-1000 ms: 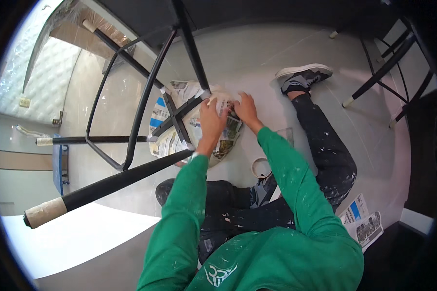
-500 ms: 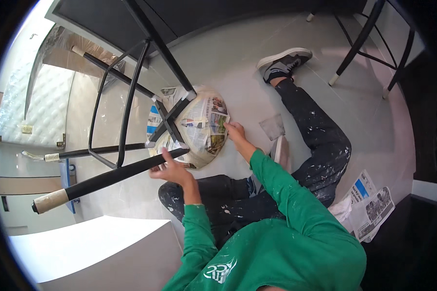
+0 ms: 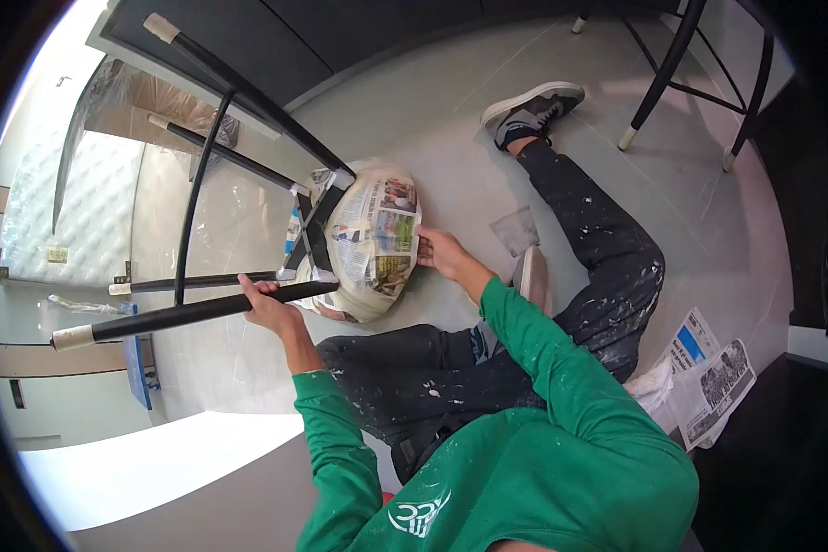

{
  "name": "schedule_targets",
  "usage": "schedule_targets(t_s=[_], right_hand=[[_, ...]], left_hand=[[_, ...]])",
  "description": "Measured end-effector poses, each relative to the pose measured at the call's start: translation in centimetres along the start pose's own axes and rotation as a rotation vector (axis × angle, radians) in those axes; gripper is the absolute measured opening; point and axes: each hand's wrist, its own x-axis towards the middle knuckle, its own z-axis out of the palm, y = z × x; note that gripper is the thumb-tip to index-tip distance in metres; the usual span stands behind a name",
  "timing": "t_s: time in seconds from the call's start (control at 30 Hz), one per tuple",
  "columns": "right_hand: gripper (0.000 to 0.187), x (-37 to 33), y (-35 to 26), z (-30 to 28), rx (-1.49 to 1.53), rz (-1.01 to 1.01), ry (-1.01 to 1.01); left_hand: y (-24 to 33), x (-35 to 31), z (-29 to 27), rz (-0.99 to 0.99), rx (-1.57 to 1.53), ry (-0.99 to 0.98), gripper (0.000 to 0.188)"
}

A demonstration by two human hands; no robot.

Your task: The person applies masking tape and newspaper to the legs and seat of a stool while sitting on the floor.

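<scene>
Stool [image 3: 248,230]: lies on its side on the floor [image 3: 488,101], left of centre; black legs run out to the left edge.
Seat [image 3: 373,239]: newspaper-wrapped, centre frame, between both hands.
Left hand [image 3: 269,304]: grip closed round the lowest leg [image 3: 175,317], which runs left to right.
Right hand [image 3: 440,253]: fingers loosely spread, pressed on the seat's right rim; equally near.
</scene>
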Motion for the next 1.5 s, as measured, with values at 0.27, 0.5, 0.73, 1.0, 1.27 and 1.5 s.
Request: schedule_targets(t_s=[0.27,0.5,0.73,1.0,1.27,1.5], right_hand=[[0.014,-2.9,0.4,2.0,-0.057,-0.086,-0.116],[0.015,-4.9,0.3,5.8,-0.061,-0.087,-0.227],[0.013,-7.4,0.8,9.3,-0.051,-0.085,-0.247],[0.011,-7.4,0.3,10.4,-0.073,-0.093,-0.275],[0.008,-7.7,-0.9,11.9,-0.095,-0.093,-0.325],[0.008,-7.5,-1.0,11.9,-0.077,-0.083,-0.323]], left_hand=[[1.6,4.2,-1.2,-0.075,-0.030,0.008,0.040],[2.4,9.6,-2.6,-0.119,-0.051,0.032,0.035],[2.9,13.4,-4.7,-0.213,-0.077,0.038,0.031],[2.7,14.8,-4.7,-0.244,-0.087,0.017,0.028],[1.4,10.2,-6.5,0.747,0.647,0.238,0.033],[1.4,-5.9,-2.8,0.888,1.031,-0.964,0.059]])
